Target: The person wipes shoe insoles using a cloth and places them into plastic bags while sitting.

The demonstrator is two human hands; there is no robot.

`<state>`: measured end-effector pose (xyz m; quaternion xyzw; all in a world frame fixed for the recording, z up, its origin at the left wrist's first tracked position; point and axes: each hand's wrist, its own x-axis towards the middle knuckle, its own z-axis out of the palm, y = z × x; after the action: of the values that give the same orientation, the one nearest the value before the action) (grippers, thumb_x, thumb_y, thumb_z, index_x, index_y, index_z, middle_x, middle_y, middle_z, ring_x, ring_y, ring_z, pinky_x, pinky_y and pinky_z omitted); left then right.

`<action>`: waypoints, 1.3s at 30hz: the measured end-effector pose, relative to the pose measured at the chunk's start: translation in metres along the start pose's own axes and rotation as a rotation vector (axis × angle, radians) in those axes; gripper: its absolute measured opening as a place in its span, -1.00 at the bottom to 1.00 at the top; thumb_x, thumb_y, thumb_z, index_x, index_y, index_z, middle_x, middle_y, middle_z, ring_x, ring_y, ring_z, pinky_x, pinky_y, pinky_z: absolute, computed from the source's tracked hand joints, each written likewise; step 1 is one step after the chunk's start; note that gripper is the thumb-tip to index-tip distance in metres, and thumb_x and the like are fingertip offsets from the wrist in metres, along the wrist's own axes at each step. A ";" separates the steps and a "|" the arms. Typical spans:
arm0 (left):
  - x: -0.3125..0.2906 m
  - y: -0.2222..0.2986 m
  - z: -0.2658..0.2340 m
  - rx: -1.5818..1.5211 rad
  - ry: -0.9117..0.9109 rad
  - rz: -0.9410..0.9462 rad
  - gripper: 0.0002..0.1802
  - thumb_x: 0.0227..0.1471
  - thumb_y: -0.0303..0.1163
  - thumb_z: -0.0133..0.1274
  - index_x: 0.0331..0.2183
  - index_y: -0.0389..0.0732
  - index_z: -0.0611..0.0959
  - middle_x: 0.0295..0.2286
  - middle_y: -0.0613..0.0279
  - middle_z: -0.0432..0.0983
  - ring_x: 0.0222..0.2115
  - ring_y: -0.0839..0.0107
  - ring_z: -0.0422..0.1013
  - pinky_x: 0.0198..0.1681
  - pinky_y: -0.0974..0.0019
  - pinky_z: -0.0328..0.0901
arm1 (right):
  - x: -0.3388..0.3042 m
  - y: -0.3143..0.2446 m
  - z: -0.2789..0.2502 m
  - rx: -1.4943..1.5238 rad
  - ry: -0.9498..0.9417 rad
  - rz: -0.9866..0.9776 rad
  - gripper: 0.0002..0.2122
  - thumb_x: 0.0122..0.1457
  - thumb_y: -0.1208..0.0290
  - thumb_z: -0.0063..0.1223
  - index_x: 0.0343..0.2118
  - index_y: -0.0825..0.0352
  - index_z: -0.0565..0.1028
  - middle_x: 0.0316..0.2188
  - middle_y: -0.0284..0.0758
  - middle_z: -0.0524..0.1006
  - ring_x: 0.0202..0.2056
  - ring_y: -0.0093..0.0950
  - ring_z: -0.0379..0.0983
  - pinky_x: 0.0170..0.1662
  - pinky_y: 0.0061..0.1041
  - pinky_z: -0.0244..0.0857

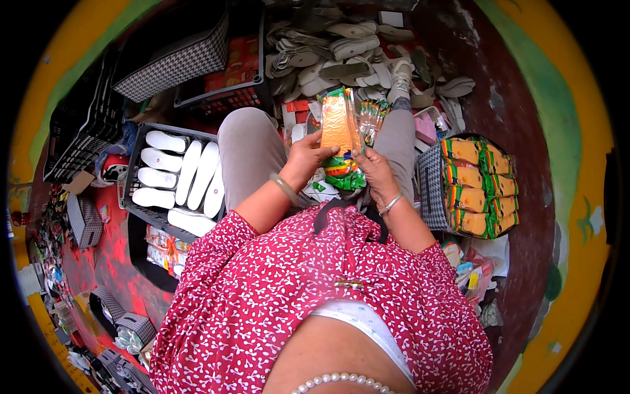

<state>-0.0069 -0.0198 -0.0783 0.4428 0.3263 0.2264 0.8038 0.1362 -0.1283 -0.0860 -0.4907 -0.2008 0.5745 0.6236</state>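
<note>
Bright even daylight, soft shadows, sharp centre — fisheye-bent, dark-vignetted rim

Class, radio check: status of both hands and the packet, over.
Left hand and right hand both gripping orange insole packet, held upright over lap. More packets beneath. Nothing in the way.

The person wears a short-sleeved red blouse (315, 289) printed all over with small white sprigs. A white inner garment (367, 328) shows at its neckline. Below the neckline lies a strand of white pearl beads (341, 379). Above the blouse, each wrist carries a thin bangle: left bangle (284, 187), right bangle (392, 203). Grey trousers (246, 151) cover both legs.
</note>
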 end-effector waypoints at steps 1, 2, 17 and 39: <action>0.000 0.000 -0.001 0.012 -0.004 0.011 -0.41 -0.08 -0.45 0.14 0.03 -0.25 0.37 -0.22 0.22 0.49 -0.27 0.50 0.44 -0.22 0.43 0.33 | 0.001 0.002 0.001 -0.060 0.003 -0.027 -0.66 0.11 0.34 0.07 -0.09 0.42 0.41 -0.25 -0.39 0.50 -0.26 -0.65 0.41 -0.16 -0.67 0.27; -0.001 0.001 -0.002 0.025 -0.010 0.020 -0.41 -0.08 -0.45 0.14 0.04 -0.25 0.37 -0.23 0.22 0.49 -0.27 0.50 0.44 -0.22 0.43 0.33 | 0.001 0.004 0.002 -0.120 0.008 -0.054 -0.66 0.12 0.34 0.07 -0.09 0.42 0.41 -0.26 -0.40 0.50 -0.27 -0.66 0.40 -0.17 -0.68 0.27; 0.003 0.006 -0.013 -0.361 -0.039 -0.177 -0.55 0.02 -0.53 -0.02 -0.01 -0.35 0.38 -0.17 0.17 0.45 -0.16 0.40 0.39 -0.05 0.34 0.26 | -0.004 0.003 -0.001 0.261 -0.010 0.129 -0.70 0.14 0.34 0.02 -0.13 0.40 0.39 -0.25 -0.34 0.50 -0.27 -0.59 0.46 -0.17 -0.61 0.33; 0.007 0.009 -0.028 -0.863 -0.373 -0.076 -0.51 0.05 -0.38 -0.11 0.01 -0.35 0.26 -0.39 0.16 0.37 -0.58 0.50 0.32 -0.64 0.56 0.28 | 0.081 0.053 -0.109 0.105 0.537 0.431 -0.67 0.13 0.29 0.01 -0.12 0.41 0.35 -0.37 -0.16 0.50 -0.28 -0.31 0.48 -0.21 -0.28 0.41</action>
<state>-0.0231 0.0051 -0.0840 0.0889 0.0684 0.2285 0.9671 0.2185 -0.1033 -0.2034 -0.6229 0.1085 0.5529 0.5427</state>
